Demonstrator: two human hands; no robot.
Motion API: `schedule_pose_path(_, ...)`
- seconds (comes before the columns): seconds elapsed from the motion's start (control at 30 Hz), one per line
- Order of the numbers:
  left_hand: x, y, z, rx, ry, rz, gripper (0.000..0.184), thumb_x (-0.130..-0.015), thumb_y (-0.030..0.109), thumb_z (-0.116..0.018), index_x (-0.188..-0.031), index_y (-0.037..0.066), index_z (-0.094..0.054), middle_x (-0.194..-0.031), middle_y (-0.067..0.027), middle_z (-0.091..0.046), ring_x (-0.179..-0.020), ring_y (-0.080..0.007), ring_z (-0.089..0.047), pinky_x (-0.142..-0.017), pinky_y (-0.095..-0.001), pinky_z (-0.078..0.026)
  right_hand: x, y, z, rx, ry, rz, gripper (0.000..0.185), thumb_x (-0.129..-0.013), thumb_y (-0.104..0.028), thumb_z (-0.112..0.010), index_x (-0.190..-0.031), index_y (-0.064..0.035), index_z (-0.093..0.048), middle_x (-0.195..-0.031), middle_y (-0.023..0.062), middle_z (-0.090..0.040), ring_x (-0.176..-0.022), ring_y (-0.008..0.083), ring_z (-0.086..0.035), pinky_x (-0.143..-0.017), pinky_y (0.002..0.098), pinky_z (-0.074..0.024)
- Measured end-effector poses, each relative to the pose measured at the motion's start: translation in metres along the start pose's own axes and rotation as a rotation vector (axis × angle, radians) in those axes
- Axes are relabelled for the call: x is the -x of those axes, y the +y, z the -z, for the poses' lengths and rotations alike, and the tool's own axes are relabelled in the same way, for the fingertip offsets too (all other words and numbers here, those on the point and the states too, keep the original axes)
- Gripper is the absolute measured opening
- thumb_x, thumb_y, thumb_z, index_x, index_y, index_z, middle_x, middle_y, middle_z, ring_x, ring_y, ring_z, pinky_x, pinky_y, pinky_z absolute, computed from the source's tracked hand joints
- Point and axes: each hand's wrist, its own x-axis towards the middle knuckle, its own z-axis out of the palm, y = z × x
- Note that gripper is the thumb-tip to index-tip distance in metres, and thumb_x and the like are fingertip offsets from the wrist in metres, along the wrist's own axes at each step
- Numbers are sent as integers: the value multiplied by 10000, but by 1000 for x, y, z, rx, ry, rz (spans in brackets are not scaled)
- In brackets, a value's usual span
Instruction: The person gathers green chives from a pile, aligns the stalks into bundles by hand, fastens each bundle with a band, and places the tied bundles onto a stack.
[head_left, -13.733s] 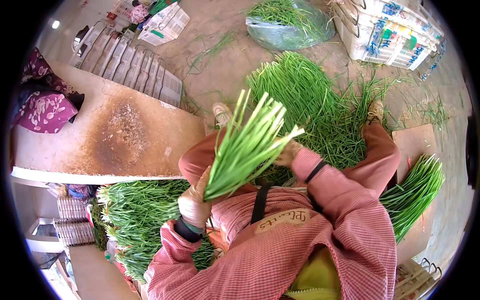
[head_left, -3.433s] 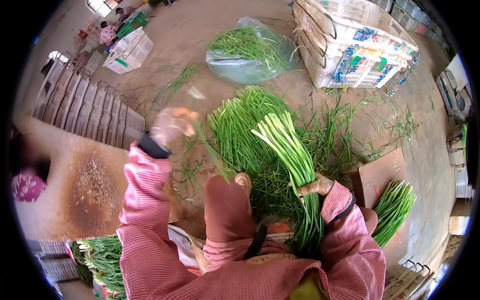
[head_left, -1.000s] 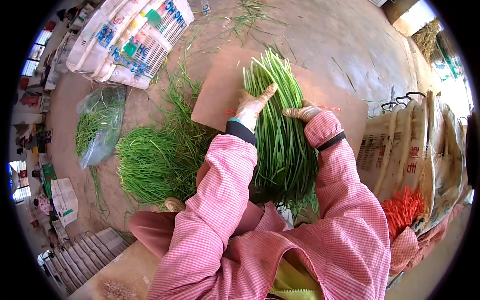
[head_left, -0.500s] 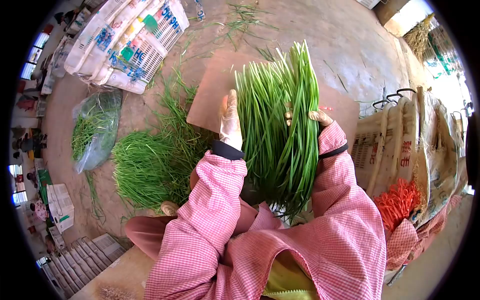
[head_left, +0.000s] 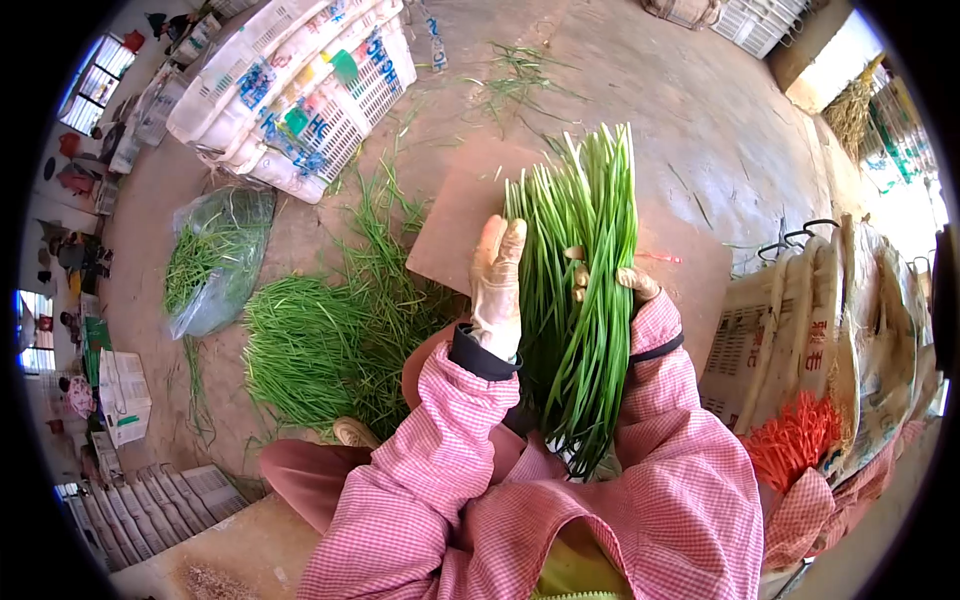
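Note:
A thick bundle of long green stalks (head_left: 575, 290), pale at the tips, stands over a brown board (head_left: 455, 215) in front of me. My right hand (head_left: 640, 283), gloved, is wrapped round stalks on the bundle's right side, with some fingertips showing between the stalks. Gloved too, my left hand (head_left: 497, 285) is upright against the bundle's left side, its fingers stretched out and holding nothing. Left of the board, a pile of green stalks (head_left: 305, 350) lies on the floor among loose strands.
White crates (head_left: 300, 95) stand at the upper left, near a plastic bag of greens (head_left: 220, 260). Red ties (head_left: 795, 440) hang by more crates (head_left: 770, 330) on the right. A stained tabletop (head_left: 240, 550) and stacked crates (head_left: 150, 510) are at the lower left.
Since a second ago, my right hand has closed round stalks at the bundle's right side and drawn them more upright. My left hand has come off the bundle's front to its left edge, fingers straightened.

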Motion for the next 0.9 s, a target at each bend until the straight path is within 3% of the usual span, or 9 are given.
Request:
schedule_pose_path(0.2,-20,-51,43,104,219,-74,666,-810,398,-557,-1294,18,-303,-1323,-115,-328,-1241,-206,-280,-1037,-363,-141,-4,-18,-42,395,645,-31,488,-719,-78,-653,-1155,1,-449,-933,121,-599,-762,207,-604,-664,332,-517)
schedule_pose_path(0.27,-22,-55,24,-156,81,80,1132,-632,608,-634,-1333,-55,-42,-1400,-223,-72,-1309,-275,-68,-1055,-368,-93,-32,16,-18,739,872,164,379,-739,-12,-611,-1087,23,-463,-947,145,-588,-794,267,-592,-665,342,-501)
schedule_pose_path(0.33,-31,-65,9,-402,75,90,1239,-558,663,-644,-1330,-63,-2,-1397,-245,-28,-1311,-310,12,-1059,-366,-47,-53,56,7,1603,1146,97,301,-819,-127,-533,-1070,25,-468,-990,178,-559,-862,299,-559,-737,378,-467)
schedule_pose_path(0.37,-48,-82,7,-720,131,57,1317,-489,713,-639,-1326,-65,17,-1392,-260,-17,-1306,-342,45,-1057,-392,-32,-74,82,71,1124,1301,233,306,-842,-187,-484,-1063,24,-471,-998,194,-547,-877,313,-551,-763,393,-452)
schedule_pose_path(0.5,-78,-106,-8,-1103,166,233,1396,-403,778,-607,-1329,-49,31,-1392,-254,-30,-1311,-339,20,-1042,-461,-38,-76,89,78,982,1178,399,463,-775,-254,-536,-1136,18,-436,-1102,260,-468,-1001,384,-478,-865,419,-394)
schedule_pose_path(0.6,-74,-97,-17,-1192,154,219,1373,-418,752,-629,-1329,-50,13,-1371,-275,-103,-1295,-351,-87,-1034,-458,-104,-14,13,-8,1866,813,-64,863,-650,-281,-709,-1298,40,-237,-1205,307,-392,-1142,416,-382,-970,384,-319)
schedule_pose_path(0.67,-64,-96,-24,-1247,171,101,1305,-476,693,-656,-1324,-66,-18,-1331,-282,-194,-1246,-369,-196,-1012,-465,-161,-14,-15,15,1776,1000,423,923,-659,-361,-715,-1303,57,-202,-1212,293,-401,-1125,395,-411,-949,397,-341)
schedule_pose_path(0.77,-56,-107,-33,-1199,177,-83,1226,-521,565,-717,-1328,-57,-35,-1309,-275,-232,-1196,-379,-270,-998,-454,-205,-48,-20,90,662,634,202,961,-663,-363,-727,-1326,13,-141,-1186,230,-452,-1062,329,-472,-898,370,-395)
schedule_pose_path(0.9,-69,-148,-24,-1286,220,-173,972,-647,298,-659,-1335,-28,-54,-1308,-204,-264,-1198,-338,-280,-994,-443,-228,-87,36,131,1163,1086,167,1021,-487,-340,-827,-1286,-78,-248,-1157,196,-459,-1053,312,-470,-894,382,-389)
